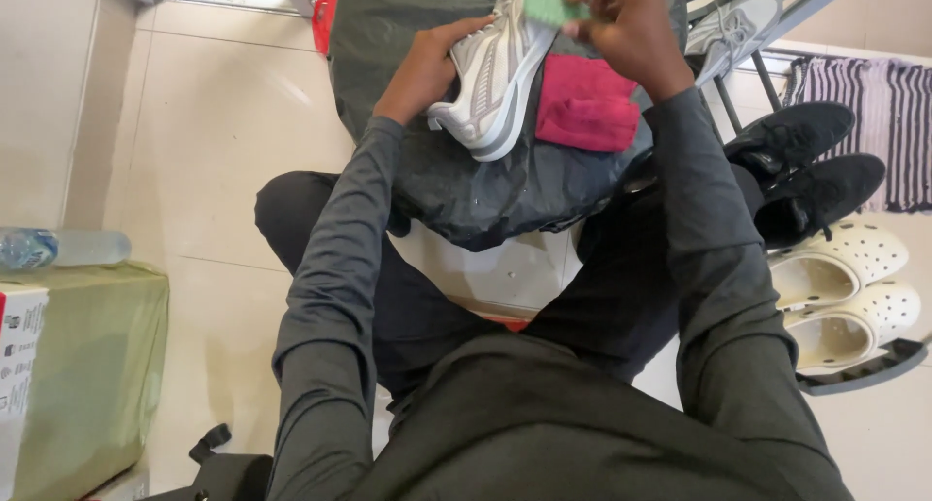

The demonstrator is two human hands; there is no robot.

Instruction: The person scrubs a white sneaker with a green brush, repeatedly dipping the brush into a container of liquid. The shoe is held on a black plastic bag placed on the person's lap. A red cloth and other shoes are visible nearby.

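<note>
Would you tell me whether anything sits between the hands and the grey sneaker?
Nothing visible does: the left hand grips the grey sneaker directly, and the right hand presses a green sponge against it.

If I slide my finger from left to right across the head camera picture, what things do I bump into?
Water bottle → left hand → grey-and-white sneaker → pink cloth → black shoes → striped rug

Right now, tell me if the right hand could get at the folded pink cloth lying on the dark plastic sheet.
Probably yes. The right hand hovers just above the folded pink cloth with nothing between them, though its fingers pinch a small green piece. The left hand grips the grey and white sneaker beside the cloth.
</note>
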